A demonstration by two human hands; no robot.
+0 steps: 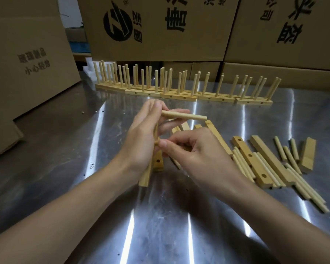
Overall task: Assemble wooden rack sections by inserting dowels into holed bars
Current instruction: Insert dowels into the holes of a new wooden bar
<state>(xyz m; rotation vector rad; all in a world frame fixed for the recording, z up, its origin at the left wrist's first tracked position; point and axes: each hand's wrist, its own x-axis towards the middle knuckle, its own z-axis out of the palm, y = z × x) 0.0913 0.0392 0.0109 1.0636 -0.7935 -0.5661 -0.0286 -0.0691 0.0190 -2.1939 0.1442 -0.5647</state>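
Insertion is in hand: the left hand [147,134] grips the holed bar [146,177] tilted over the surface [65,168], one dowel [185,115] standing out near its top; the right hand [194,149] has curled fingers at the bar's middle, but what it pinches I cannot tell; next, I judge, one of the loose dowels [280,149] must meet a free hole squarely.

left hand [141,141]: grips holed bar [145,178], dowel [185,115] | right hand [194,149]: thumb at bar | finished sections [179,96] behind
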